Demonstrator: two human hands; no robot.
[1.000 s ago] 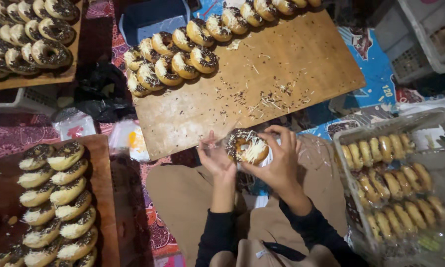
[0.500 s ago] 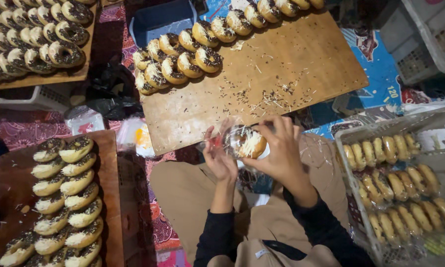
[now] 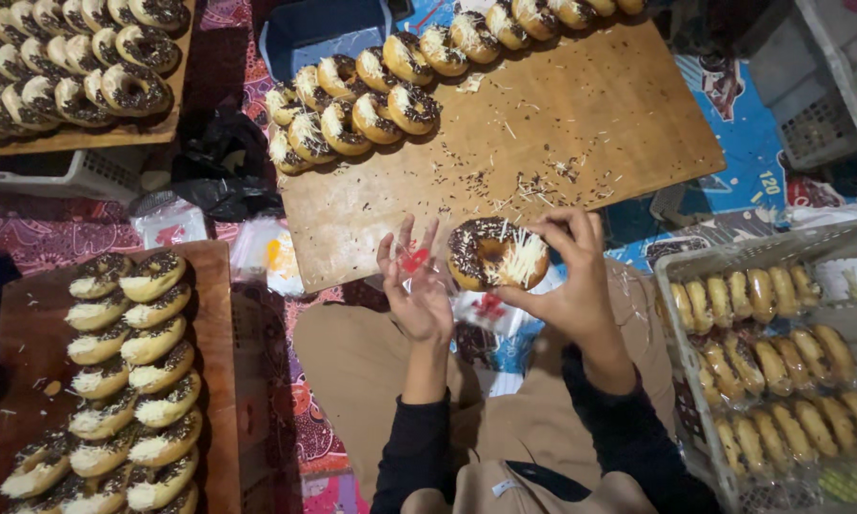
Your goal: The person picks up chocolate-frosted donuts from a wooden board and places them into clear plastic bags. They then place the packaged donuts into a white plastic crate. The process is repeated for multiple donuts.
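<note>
A floor covered with patterned mats (image 3: pixel 57 233) in pink and blue is seen from above, with wooden boards laid across it and the lap of a seated person in tan trousers at the bottom. At the far left, a dark wooden board (image 3: pixel 214 381) is loaded with two rows of doughnuts topped with chocolate sprinkles and white shavings (image 3: pixel 129 376). Above it, another board at the top left corner is packed with similar ring doughnuts (image 3: pixel 76 57), and a black plastic bag (image 3: pixel 214 167) is crumpled just beside it. In the middle, a large pale wooden board (image 3: pixel 581 124) is strewn with loose sprinkles, and rows of topped doughnuts (image 3: pixel 371 100) are lined along its upper left edge. The left hand (image 3: pixel 417 286) is held open at the near edge of this board, fingers spread, with a clear plastic wrapper bearing a red mark (image 3: pixel 411 262) resting against its palm. Just to its right, a chocolate-sprinkled doughnut with white shavings (image 3: pixel 495 252) is gripped by the fingertips of the right hand (image 3: pixel 571 276), raised above the board's near edge and the lap. At the far right, a white plastic crate (image 3: pixel 676 276) is filled with rows of wrapped plain buns (image 3: pixel 781 352).
</note>
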